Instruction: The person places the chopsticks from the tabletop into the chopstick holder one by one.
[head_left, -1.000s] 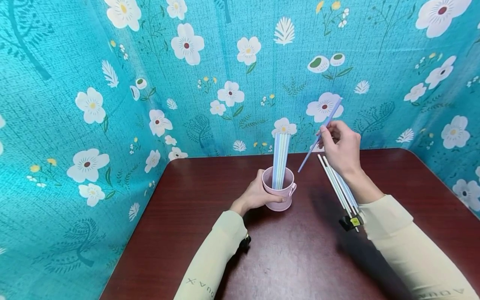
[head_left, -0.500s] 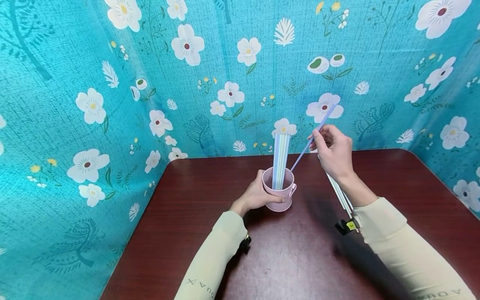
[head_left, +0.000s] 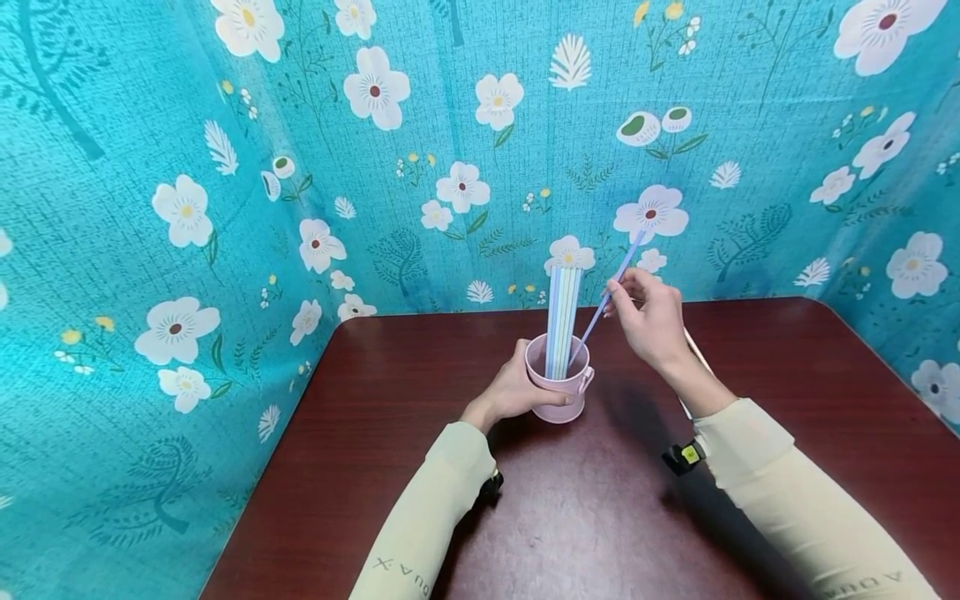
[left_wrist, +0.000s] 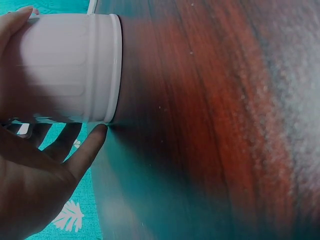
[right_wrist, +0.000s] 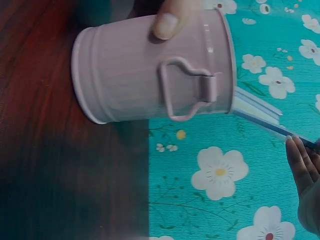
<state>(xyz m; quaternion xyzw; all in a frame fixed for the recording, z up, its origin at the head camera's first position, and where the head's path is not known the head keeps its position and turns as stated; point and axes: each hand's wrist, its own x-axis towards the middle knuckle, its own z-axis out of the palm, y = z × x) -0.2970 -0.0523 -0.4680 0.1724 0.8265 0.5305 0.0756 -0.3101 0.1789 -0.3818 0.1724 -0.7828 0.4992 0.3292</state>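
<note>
A small pink bucket (head_left: 557, 400) with a side handle stands upright on the table. My left hand (head_left: 516, 388) grips it from the left, thumb across its front; the left wrist view shows fingers along the bucket wall. Several pale blue and whitish straws (head_left: 562, 321) stand in a bundle inside. Between thumb and fingertips, my right hand (head_left: 647, 321) pinches a thin bluish-purple straw (head_left: 596, 315). That straw leans to the right, its lower end inside the bucket's rim. In the right wrist view the fingers (right_wrist: 300, 162) hold the straw's outer part.
More white straws (head_left: 697, 350) lie on the dark red-brown table (head_left: 390, 400), mostly hidden under my right forearm. A turquoise flowered cloth (head_left: 450, 250) hangs behind and at both sides. Each wrist bears a small black camera (head_left: 682, 457).
My right hand has moved left and down, bringing the purple straw's lower end from beside the bucket to inside it. The left hand and bucket have stayed in place.
</note>
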